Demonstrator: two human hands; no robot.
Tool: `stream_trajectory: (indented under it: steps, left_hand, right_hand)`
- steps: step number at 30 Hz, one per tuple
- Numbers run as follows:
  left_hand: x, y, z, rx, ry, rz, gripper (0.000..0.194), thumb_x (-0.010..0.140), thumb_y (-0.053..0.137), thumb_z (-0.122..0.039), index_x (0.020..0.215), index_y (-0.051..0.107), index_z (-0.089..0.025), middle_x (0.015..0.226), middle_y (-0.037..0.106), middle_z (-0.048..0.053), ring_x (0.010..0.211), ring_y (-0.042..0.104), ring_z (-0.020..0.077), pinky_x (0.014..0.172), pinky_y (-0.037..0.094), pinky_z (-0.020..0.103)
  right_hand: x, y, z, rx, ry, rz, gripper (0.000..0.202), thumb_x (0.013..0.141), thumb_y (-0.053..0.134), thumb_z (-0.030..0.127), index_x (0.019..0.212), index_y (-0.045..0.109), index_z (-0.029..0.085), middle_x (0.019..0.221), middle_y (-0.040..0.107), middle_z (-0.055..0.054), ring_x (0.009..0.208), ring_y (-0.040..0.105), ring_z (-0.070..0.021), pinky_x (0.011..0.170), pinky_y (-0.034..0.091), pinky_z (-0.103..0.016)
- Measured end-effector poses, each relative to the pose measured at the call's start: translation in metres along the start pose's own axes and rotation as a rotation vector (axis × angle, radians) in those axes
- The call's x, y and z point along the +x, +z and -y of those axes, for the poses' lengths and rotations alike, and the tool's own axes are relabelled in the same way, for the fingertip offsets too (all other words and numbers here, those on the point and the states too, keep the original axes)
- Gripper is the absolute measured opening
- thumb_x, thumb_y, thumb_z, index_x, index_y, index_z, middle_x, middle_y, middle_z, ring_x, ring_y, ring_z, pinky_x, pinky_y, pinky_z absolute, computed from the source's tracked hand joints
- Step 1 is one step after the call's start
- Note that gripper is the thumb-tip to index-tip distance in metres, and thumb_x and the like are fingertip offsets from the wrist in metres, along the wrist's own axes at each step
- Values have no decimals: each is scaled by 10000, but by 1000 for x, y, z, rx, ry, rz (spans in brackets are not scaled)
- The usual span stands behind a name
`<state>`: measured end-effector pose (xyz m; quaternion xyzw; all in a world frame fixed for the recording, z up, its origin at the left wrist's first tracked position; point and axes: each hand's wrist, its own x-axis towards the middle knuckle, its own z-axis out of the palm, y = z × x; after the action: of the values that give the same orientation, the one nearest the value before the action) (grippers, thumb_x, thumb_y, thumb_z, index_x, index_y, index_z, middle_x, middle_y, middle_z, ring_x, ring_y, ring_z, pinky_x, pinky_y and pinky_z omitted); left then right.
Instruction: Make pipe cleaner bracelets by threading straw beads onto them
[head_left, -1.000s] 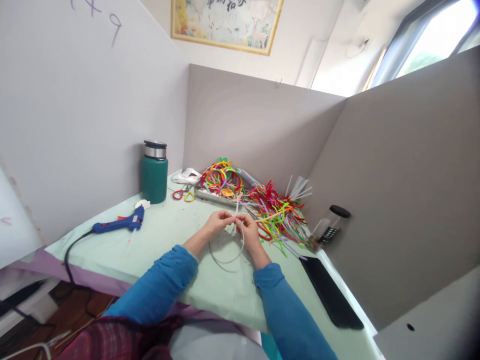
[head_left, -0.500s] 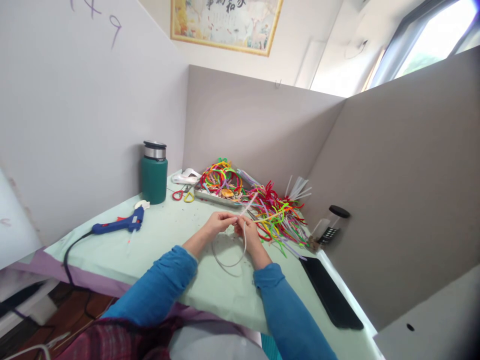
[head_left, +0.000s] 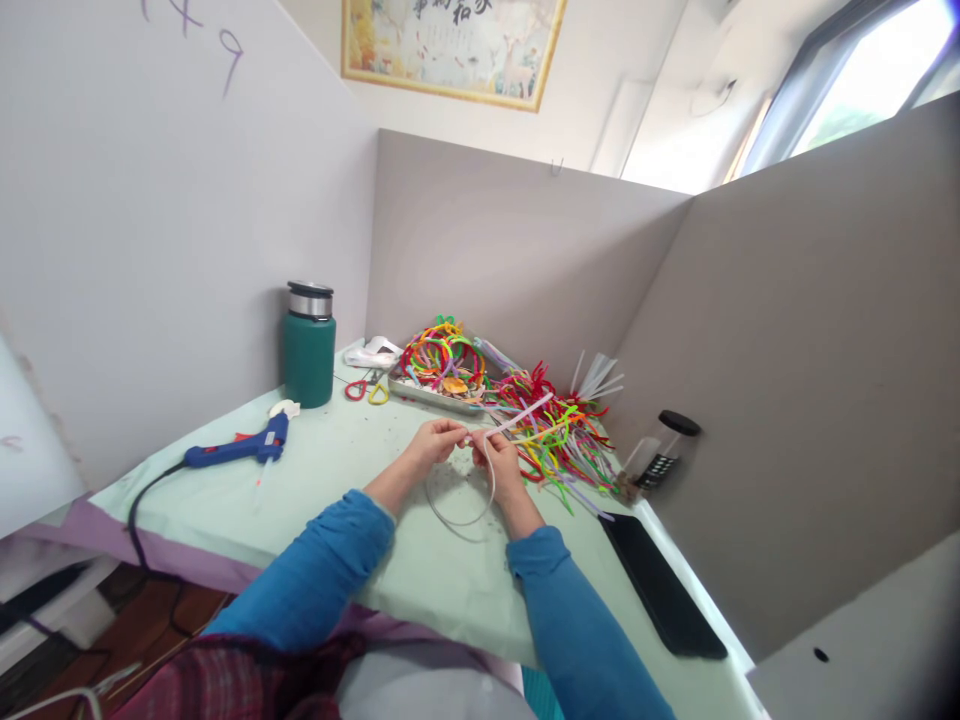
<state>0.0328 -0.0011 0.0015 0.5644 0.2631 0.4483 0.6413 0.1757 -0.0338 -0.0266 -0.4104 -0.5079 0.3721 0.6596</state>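
Observation:
My left hand [head_left: 437, 440] and my right hand [head_left: 495, 455] meet over the middle of the table, fingertips pinched close together. Between them is a thin whitish hoop [head_left: 457, 523], its curve hanging below toward me. From the fingers of my right hand a pale pink pipe cleaner [head_left: 529, 412] sticks out to the upper right. Both hands are closed; the exact spot where pipe cleaner and hoop meet is covered by the fingers.
A heap of coloured pipe cleaners [head_left: 559, 425] lies beyond my right hand, beside a metal tray [head_left: 435, 398] of coloured loops. Scissors [head_left: 366, 391], a green bottle [head_left: 308, 350] and a blue glue gun [head_left: 240, 447] stand or lie leftward. A black flat object [head_left: 664, 590] lies right.
The pale pink pipe cleaner's free end has swung to the right and lower. The hoop has shifted slightly; both hands stay in nearly the same place.

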Motion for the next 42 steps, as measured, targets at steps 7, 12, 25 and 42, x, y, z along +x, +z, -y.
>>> stream_trajectory:
  steps: [7, 12, 25, 42]
  left_hand:
    - [0, 1, -1, -14, -2, -12, 384, 557, 788, -447, 689, 597, -141, 491, 517, -49, 360, 277, 25, 392, 133, 226]
    - [2, 2, 3, -17, 8, -85, 399, 513, 807, -426, 675, 566, -152, 568, 600, -19, 373, 322, 31, 392, 163, 222]
    - [1, -2, 2, -4, 28, -125, 397, 515, 822, -418, 730, 660, -125, 604, 613, -6, 389, 311, 28, 418, 142, 237]
    - [-1, 1, 2, 74, -16, -89, 443, 508, 817, -477, 735, 690, -118, 571, 576, -16, 423, 302, 35, 443, 146, 235]
  right_hand:
    - [0, 2, 3, 60, 5, -22, 337, 686, 737, 486, 748, 646, 168, 602, 560, 18, 492, 429, -97, 476, 330, -238]
    - [0, 3, 2, 85, 42, -60, 362, 642, 766, 490, 751, 642, 167, 608, 569, 19, 484, 436, -96, 464, 334, -239]
    - [-3, 4, 8, -2, -15, 22, 337, 687, 729, 495, 765, 651, 177, 557, 504, 38, 481, 402, -95, 458, 311, -234]
    - [-1, 2, 1, 28, 8, 29, 320, 690, 724, 476, 740, 615, 179, 599, 541, 30, 474, 404, -86, 459, 297, -231]
